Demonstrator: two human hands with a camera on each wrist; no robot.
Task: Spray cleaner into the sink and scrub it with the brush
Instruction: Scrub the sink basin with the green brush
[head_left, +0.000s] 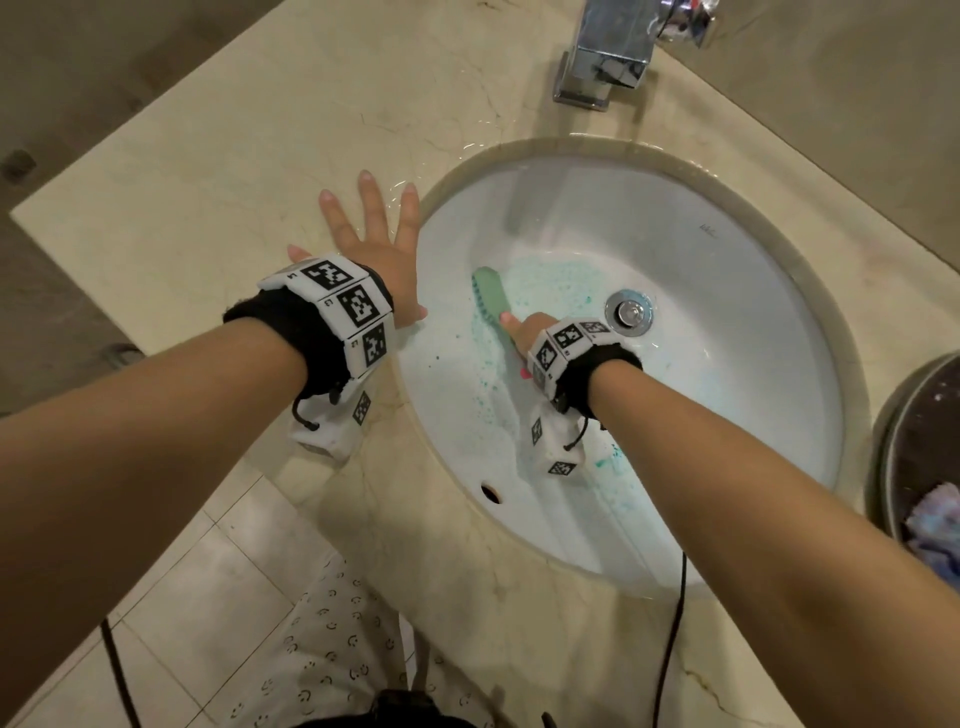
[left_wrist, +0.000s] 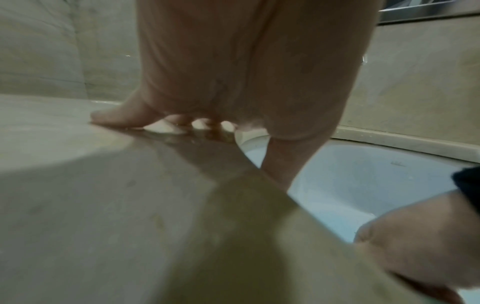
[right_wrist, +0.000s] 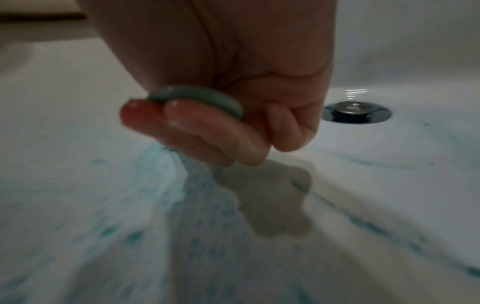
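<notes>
A: The left hand is laid flat on the wet marble counter, fingers spread, nothing held.

B: The green brush is gripped by the right hand inside the glossy white sink. Bristles should be kept pressed through the blue foam, short strokes toward the drain.

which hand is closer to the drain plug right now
Right. The right hand grips the brush inside the basin beside the drain plug; the left hand rests on the countertop.
</notes>
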